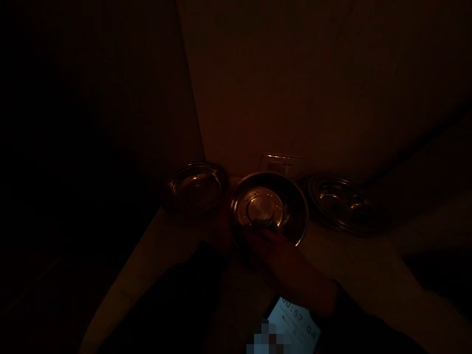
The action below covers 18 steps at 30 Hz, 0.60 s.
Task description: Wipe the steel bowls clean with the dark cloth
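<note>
A round metal bowl (pixel 301 194) stands in the middle of the head view, its shiny inner bottom catching a little light. My right hand (pixel 283 258) lies across the bowl's near side, with its fingers pointing left over the near rim. Darkness blurs those fingers, so whether they grip anything is unclear. My left hand (pixel 221 231) is a faint shape close against the bowl's left side. Its fingers are lost in shadow, and a dark sleeve (pixel 173 295) leads to it.
A shallow metal dish (pixel 199 194) sits to the left, and metal divided plates (pixel 342 204) sit to the right. Behind the bowl stands a small clear holder (pixel 282 164) against the wall panel (pixel 295 88). Under my right wrist, a lit phone (pixel 295 324) shows a timer.
</note>
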Motion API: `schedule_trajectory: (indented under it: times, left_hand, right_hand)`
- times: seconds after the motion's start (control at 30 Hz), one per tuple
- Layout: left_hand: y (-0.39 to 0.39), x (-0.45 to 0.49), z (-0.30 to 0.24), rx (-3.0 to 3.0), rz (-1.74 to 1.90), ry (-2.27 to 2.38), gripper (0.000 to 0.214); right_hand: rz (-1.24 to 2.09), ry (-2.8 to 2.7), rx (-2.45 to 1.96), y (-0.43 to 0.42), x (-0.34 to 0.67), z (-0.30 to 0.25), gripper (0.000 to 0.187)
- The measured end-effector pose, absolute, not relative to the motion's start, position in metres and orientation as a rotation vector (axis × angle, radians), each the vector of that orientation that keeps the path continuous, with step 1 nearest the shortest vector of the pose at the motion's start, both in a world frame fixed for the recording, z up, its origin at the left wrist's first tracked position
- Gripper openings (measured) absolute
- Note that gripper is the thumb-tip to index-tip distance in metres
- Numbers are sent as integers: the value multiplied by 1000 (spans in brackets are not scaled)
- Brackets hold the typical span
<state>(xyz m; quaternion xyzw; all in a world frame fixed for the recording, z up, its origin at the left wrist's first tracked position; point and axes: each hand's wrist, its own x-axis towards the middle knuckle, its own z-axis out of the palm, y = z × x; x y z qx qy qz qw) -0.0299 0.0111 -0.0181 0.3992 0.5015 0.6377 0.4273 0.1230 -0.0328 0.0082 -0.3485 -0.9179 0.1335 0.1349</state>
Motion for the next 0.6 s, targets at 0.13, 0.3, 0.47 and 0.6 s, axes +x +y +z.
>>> schedule_trajectory:
  times: [0.13,0.3,0.47,0.6]
  left_hand:
    - [10,-28,-13,876,1578,1355,28]
    - [14,-26,-18,784,1570,1236,34]
    - [19,-25,-17,866,1572,1135,27]
    - [18,-28,-16,813,1617,1226,22]
  right_hand:
    - [390,-2599,-1072,-35,112,3,43]
    - [438,-2584,-1078,-35,114,12,35]
    - [439,-2750,-1127,-36,131,24,23]
    - [374,-2775,-1140,-36,133,19,22]
